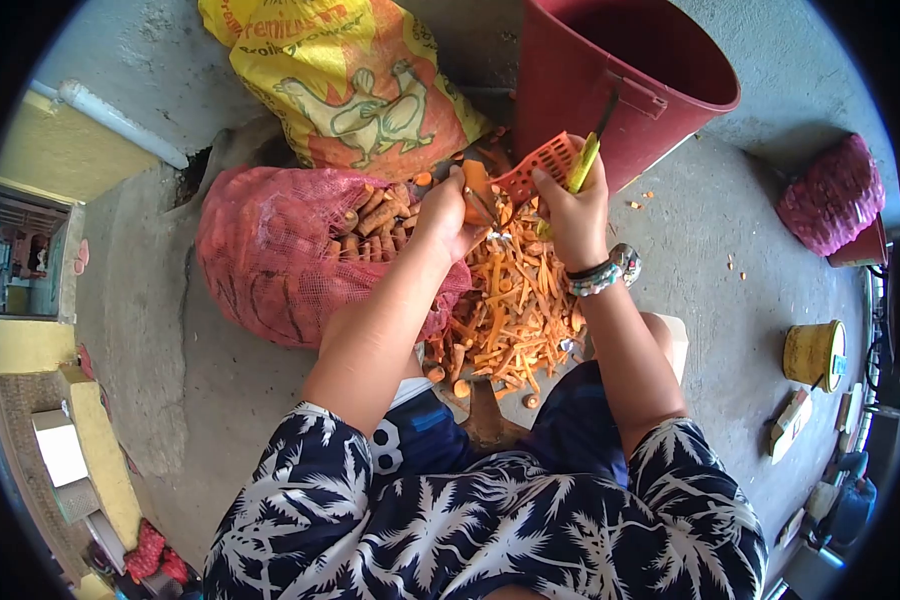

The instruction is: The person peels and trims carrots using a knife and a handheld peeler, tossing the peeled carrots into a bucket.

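Observation:
My left hand [442, 218] is closed round an orange carrot [478, 188] above a heap of carrot peelings [510, 300]. In my right hand [575, 212] is a yellow-handled tool [584, 162], its blade pointing up. The fingers of that hand also touch a perforated orange plastic piece [542, 168], whose full shape I cannot make out. Beside my left forearm lies a red mesh sack [270, 255] with whole carrots [378, 222] showing at its opening.
Behind the mesh sack stands a yellow and orange printed sack [355, 90]. A large red bin [580, 90] is just beyond my right hand. Farther right are a purple mesh sack [832, 195] and a yellow bucket [813, 356]; a pale pipe [120, 122] runs along the left wall.

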Motion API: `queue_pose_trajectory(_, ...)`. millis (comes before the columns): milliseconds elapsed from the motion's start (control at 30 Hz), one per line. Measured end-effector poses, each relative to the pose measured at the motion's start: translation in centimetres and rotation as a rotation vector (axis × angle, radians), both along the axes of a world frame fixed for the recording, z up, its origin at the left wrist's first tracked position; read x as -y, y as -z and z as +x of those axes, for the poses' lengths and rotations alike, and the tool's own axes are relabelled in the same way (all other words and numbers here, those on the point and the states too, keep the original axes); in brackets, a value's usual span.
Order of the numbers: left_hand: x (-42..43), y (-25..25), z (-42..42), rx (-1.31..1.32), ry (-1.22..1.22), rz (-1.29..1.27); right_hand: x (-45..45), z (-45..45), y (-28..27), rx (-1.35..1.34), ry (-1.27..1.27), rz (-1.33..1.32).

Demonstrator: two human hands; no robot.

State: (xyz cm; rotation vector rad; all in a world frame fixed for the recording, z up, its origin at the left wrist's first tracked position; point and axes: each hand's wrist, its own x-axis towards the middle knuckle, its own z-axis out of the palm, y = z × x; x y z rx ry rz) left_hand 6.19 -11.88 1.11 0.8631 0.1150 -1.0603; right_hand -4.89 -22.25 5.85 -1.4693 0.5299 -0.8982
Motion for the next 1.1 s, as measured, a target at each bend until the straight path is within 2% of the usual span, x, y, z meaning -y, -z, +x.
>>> queue_pose_trajectory(100, 0.2, -2.0, -1.3, 0.061, -0.054, 0.101, 0.0, -0.3, -0.9, -0.025, -0.012, -0.016)
queue_pose_trajectory(167, 0.2, -2.3, -1.8, 0.11, -0.028, 0.079, 0.6, -0.3, -1.1, -0.038, -0.029, -0.022)
queue_pose_trajectory(233, 0.0, -2.5, -2.4, 0.162, 0.005, 0.062, 2.2, 0.3, -0.4, -0.19, -0.081, 0.17)
queue_pose_trajectory(267, -0.4, -2.7, -2.4, 0.166, 0.081, 0.117, 3.7, 1.1, 1.1, -0.012, -0.047, 0.158)
queue_pose_trajectory(333, -0.9, -2.2, -2.2, 0.173, 0.163, 0.176, 7.5, 1.8, 3.4, -0.076, 0.1, -0.044)
queue_pose_trajectory(400, -1.4, -1.1, -1.6, 0.06, 0.167, 0.056, 8.1, 1.1, 3.2, -0.061, 0.139, 0.197)
queue_pose_trajectory(467, -1.4, -0.9, -1.0, 0.044, 0.129, 0.085, 6.7, 1.0, 2.5, -0.094, 0.141, 0.154)
queue_pose_trajectory(533, -0.8, 0.0, -0.1, -0.032, 0.017, 0.067, 3.2, 0.7, 0.8, -0.012, 0.047, 0.186)
queue_pose_trajectory(567, -0.4, 0.8, 0.2, -0.055, -0.007, 0.027, 1.7, 0.0, -0.3, -0.062, 0.011, 0.157)
queue_pose_trajectory(600, -0.1, 0.2, -0.2, -0.059, -0.008, 0.025, 0.8, -0.5, -0.9, -0.115, -0.023, 0.129)
queue_pose_trajectory(633, 0.1, -1.0, -0.9, -0.029, -0.05, 0.103, 0.5, -0.1, 0.0, 0.005, -0.03, 0.076)
queue_pose_trajectory(667, 0.2, -1.6, -1.3, 0.002, -0.091, 0.182, 0.6, -0.3, 0.3, 0.0, -0.028, 0.076)
queue_pose_trajectory(733, 0.3, -1.6, -1.6, 0.028, -0.094, 0.183, 0.5, -0.5, -0.6, -0.035, -0.05, 0.12)
queue_pose_trajectory(800, 0.2, -1.9, -2.2, 0.176, 0.013, 0.118, 1.1, -0.1, -0.2, -0.019, -0.063, 0.103)
queue_pose_trajectory(867, 0.2, -1.6, -2.2, 0.165, 0.012, 0.164, 3.1, 0.6, 0.8, -0.106, -0.073, 0.14)
queue_pose_trajectory(900, -0.5, -1.6, -2.3, 0.137, 0.151, 0.166, 4.7, 1.0, 1.9, -0.052, -0.07, 0.21)
queue_pose_trajectory(933, -1.1, -1.6, -2.2, 0.108, 0.29, 0.169, 6.4, 1.7, 3.5, -0.027, 0.007, 0.047)
queue_pose_trajectory(1000, -1.6, -1.0, -1.8, 0.073, 0.332, 0.119, 7.5, 1.7, 4.2, 0.003, 0.082, 0.186)
queue_pose_trajectory(1100, -1.4, 0.3, -0.3, -0.058, 0.1, 0.016, 5.1, 1.3, 2.7, -0.007, 0.043, 0.228)
